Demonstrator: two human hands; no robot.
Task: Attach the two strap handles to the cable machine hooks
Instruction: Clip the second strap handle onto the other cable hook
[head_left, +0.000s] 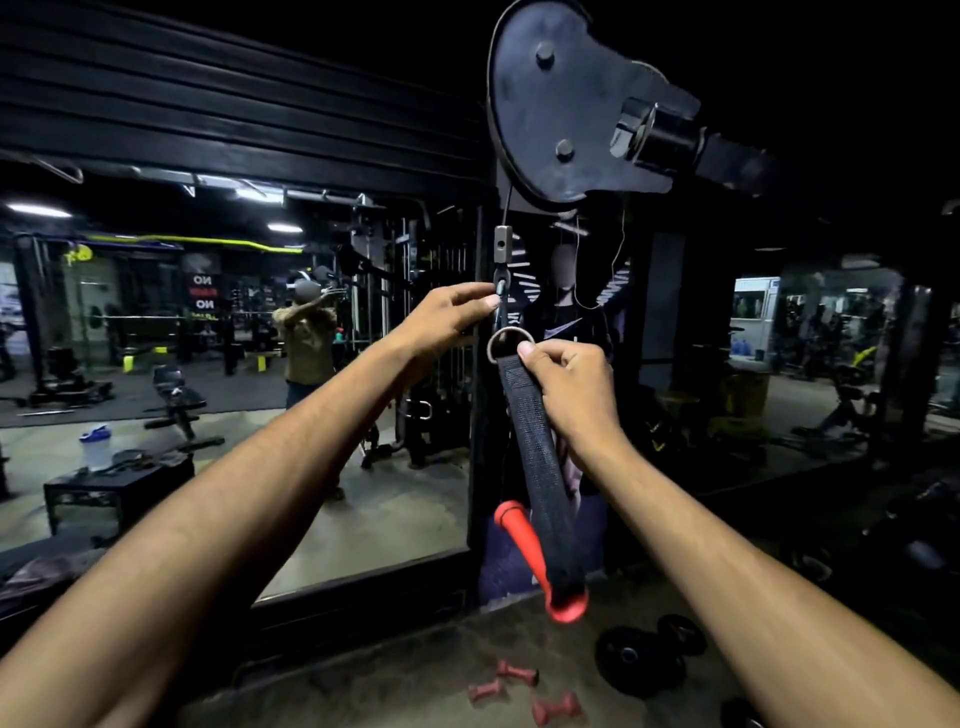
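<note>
A black strap handle (535, 447) with a red grip (524, 540) hangs in front of me. Its metal ring (498, 340) sits just below the cable machine hook (502, 299). My right hand (569, 384) pinches the top of the strap right under the ring. My left hand (447, 319) holds the hook with thumb and fingers, below the metal cable end block (502, 244). Whether the ring is through the hook is hidden by my fingers. Only one strap handle is in view.
The pulley housing (566, 104) hangs overhead. A mirror wall on the left reflects a person (306, 338), benches and racks. Small red dumbbells (519, 691) and black weight plates (644, 660) lie on the floor below. A shaker bottle (96, 447) stands on a low bench.
</note>
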